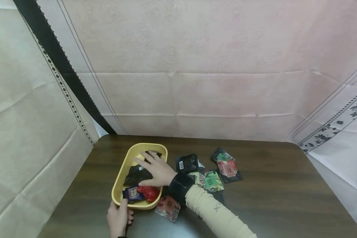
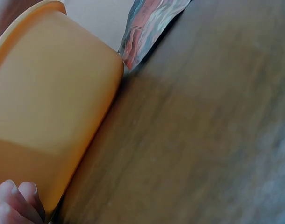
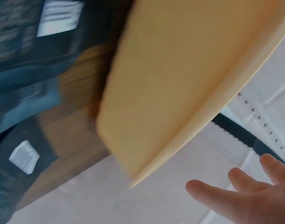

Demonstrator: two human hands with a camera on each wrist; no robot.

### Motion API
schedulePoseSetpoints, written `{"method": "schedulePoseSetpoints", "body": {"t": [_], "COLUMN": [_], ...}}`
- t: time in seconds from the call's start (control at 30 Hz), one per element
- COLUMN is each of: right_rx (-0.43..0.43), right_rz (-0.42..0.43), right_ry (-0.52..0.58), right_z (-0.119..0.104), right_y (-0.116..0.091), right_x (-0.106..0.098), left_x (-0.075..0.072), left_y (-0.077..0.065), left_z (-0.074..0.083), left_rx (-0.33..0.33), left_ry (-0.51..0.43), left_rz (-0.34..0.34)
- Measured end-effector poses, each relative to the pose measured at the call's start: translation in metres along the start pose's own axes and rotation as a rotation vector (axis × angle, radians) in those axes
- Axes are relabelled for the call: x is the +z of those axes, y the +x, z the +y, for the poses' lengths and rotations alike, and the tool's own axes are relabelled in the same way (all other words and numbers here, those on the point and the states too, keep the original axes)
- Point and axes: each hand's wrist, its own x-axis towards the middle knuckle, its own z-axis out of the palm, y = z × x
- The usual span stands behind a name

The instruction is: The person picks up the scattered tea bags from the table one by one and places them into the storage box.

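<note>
Basket [image 1: 142, 206] lengthwise front to back, near-left corner clamped by left hand [image 1: 118, 216], black packet [image 1: 134, 178] inside just left of right hand [image 1: 158, 172], fingers spread apart.

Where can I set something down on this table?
Widest: the table right of the loose packets, out to its right edge. Another strip lies between the yellow tub and the left edge. It's crowded right of the tub, with packets and the right sleeve.
</note>
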Motion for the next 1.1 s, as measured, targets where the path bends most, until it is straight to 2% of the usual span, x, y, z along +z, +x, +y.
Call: {"method": "schedulePoseSetpoints", "body": {"t": [0.1, 0.17, 0.23, 0.33, 0.4, 0.47, 0.6, 0.7, 0.83, 1.0, 1.1], "right_rx": [0.016, 0.065, 0.154, 0.344, 0.458, 0.542, 0.637, 0.662, 0.63, 0.574, 0.571], "right_rz": [0.019, 0.035, 0.069, 0.083, 0.062, 0.007, -0.108, -0.157, -0.167, -0.092, -0.04], "right_ry": [-0.011, -0.013, -0.037, -0.089, -0.13, -0.147, -0.143, -0.14, -0.163, -0.25, -0.276], "right_z": [0.012, 0.021, 0.032, 0.049, 0.059, 0.066, 0.078, 0.082, 0.083, 0.086, 0.09], "right_y": [-0.007, -0.012, -0.017, -0.025, -0.029, -0.033, -0.039, -0.042, -0.045, -0.047, -0.046], "right_x": [0.0, -0.002, -0.002, -0.002, 0.0, 0.002, 0.011, 0.018, 0.023, 0.029, 0.031], "left_x": [0.0, 0.0, -0.001, -0.002, -0.003, -0.003, -0.001, -0.001, -0.001, -0.001, -0.002], "left_y": [0.0, 0.0, 0.0, 0.0, 0.001, 0.001, 0.001, 0.0, 0.0, 0.001, 0.001], "left_z": [0.0, 0.001, 0.002, 0.002, 0.002, 0.002, 0.001, 0.001, 0.001, 0.0, 0.001], "left_rx": [-0.002, -0.006, -0.011, -0.019, -0.025, -0.026, -0.021, -0.019, -0.028, -0.033, -0.034], "left_ry": [-0.006, -0.006, -0.004, 0.003, 0.011, 0.016, 0.015, 0.012, 0.001, 0.0, 0.004], "left_rz": [0.001, 0.0, 0.0, -0.002, -0.002, -0.002, -0.008, -0.015, -0.018, -0.02, -0.02]}}
